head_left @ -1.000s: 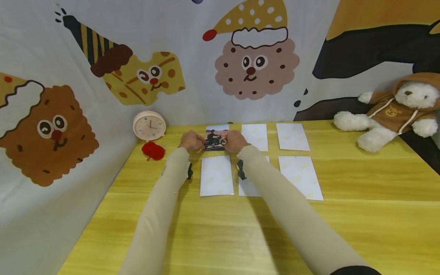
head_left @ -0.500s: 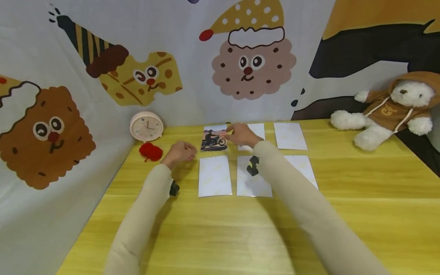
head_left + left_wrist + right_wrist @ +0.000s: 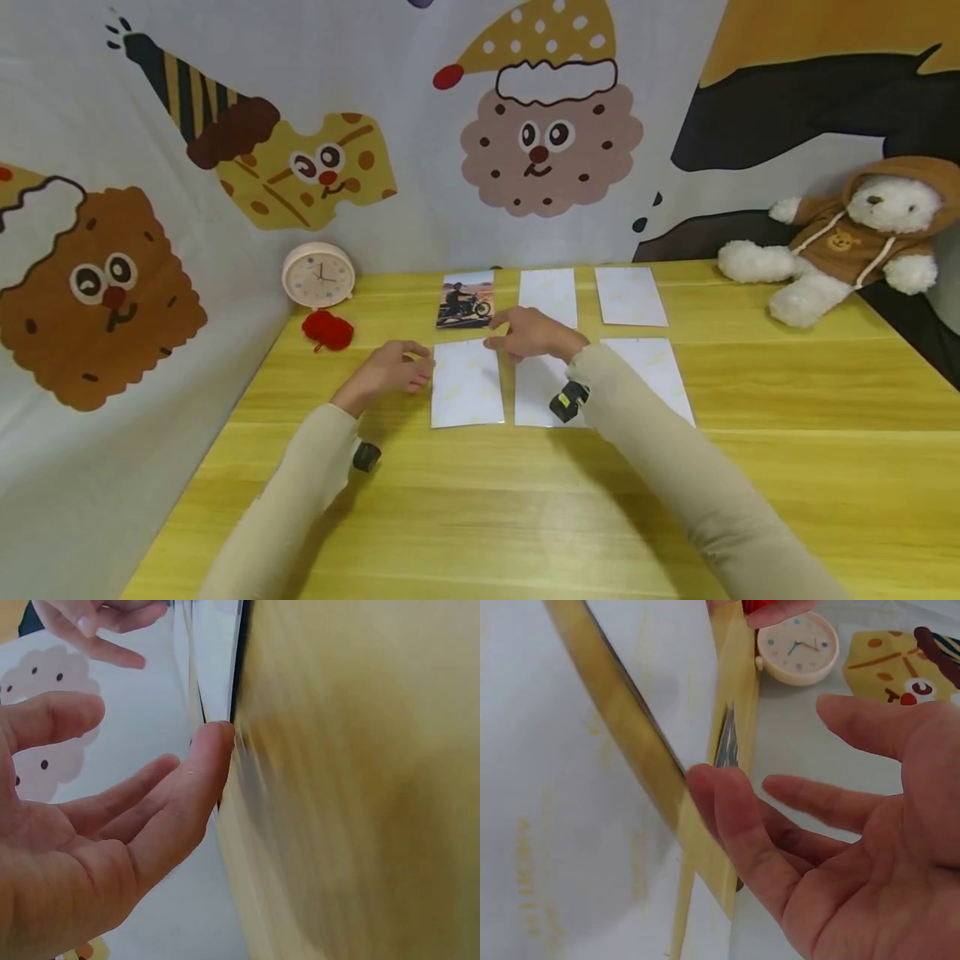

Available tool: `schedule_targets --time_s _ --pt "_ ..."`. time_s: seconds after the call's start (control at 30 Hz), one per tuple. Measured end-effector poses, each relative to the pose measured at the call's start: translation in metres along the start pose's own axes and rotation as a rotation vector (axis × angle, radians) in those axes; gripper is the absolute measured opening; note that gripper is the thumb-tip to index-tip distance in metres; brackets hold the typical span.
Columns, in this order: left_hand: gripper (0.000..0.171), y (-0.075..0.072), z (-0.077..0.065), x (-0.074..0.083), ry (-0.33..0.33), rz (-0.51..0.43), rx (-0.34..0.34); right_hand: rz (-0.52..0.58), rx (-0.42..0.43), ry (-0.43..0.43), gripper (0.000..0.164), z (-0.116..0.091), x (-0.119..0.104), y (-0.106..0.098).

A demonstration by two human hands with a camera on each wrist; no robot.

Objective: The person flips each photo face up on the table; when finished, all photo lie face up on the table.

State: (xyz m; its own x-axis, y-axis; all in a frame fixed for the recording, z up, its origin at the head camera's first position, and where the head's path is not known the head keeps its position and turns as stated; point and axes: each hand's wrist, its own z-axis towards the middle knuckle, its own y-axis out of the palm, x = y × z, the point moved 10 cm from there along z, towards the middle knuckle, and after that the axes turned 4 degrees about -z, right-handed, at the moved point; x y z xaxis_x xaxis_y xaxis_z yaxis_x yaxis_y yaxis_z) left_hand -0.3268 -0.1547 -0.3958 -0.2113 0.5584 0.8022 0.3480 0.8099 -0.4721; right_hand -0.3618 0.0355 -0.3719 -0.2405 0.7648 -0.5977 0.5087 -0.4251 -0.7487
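My left hand (image 3: 390,368) reaches to the left edge of the front-left white card (image 3: 467,385), its fingers loosely bent. At that card's upper right corner is my right hand (image 3: 536,335), which also hangs over the front-middle white card (image 3: 528,400). Both wrist views show thumb and fingers spread apart, nothing gripped; I cannot tell whether fingertips touch the card. Behind it lies a picture card (image 3: 465,300) of a motorcycle rider, face up. Other white cards show blank faces: back-middle (image 3: 547,287), back-right (image 3: 632,297) and front-right (image 3: 660,375), partly behind my sleeve.
A pink alarm clock (image 3: 318,277) stands at the back left, with a red fuzzy item (image 3: 327,330) in front of it. A white teddy bear (image 3: 862,237) in a brown hoodie sits at the back right. A printed cloth (image 3: 420,225) borders the wooden table (image 3: 480,508).
Both hands have let go of the motorcycle picture card, which stays flat in the back row. They have come nearer to me, to either side of the front-left white card.
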Motion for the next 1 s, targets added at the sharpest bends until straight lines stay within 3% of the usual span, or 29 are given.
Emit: schedule_targets --time_s 0.23,0.53,0.8,1.0 --pt "0.044 0.004 -0.011 -0.012 -0.064 -0.045 0.004 -0.015 -0.012 -0.014 0.059 -0.011 0.0 0.019" --pt "0.041 0.012 -0.014 -0.008 -0.04 -0.072 -0.012 -0.006 0.034 -0.01 0.06 -0.016 -0.002 0.028" --pt "0.043 0.014 -0.012 -0.01 -0.034 -0.079 -0.017 -0.239 0.006 -0.075 0.068 -0.024 -0.026 0.044" --pt "0.046 0.01 -0.014 -0.009 -0.02 -0.102 0.011 -0.364 -0.006 -0.04 0.073 -0.025 -0.037 0.055"
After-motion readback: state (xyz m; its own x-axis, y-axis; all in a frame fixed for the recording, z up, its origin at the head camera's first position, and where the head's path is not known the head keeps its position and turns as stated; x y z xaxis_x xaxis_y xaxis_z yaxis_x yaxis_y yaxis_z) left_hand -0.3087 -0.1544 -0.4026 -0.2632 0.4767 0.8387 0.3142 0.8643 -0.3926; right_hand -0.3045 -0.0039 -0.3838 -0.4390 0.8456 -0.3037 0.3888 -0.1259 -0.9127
